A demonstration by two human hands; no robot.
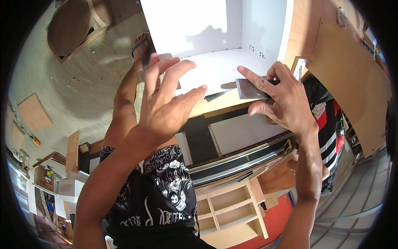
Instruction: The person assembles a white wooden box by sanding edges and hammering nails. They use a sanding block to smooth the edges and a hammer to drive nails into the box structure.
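Observation:
My left hand (168, 99) hovers with fingers spread over the near left edge of a white-lined box (215, 62) with light wood edges. Nothing shows between its fingers. My right hand (282, 95) holds a flat, dark grey rectangular plate (251, 89), like a scraper blade. The index finger reaches across its top and the thumb lies below it. Beneath the plate runs the box's pale wood front edge. A small dark strip (215, 96) lies on that edge, beside my left thumb.
Another person in black, red and white clothing (327, 120) is close on the right, by a leaning wood panel (352, 83). Under the box are a white panel (244, 133) and metal rails (232, 159). A wooden shelf unit (232, 207) stands near my right side.

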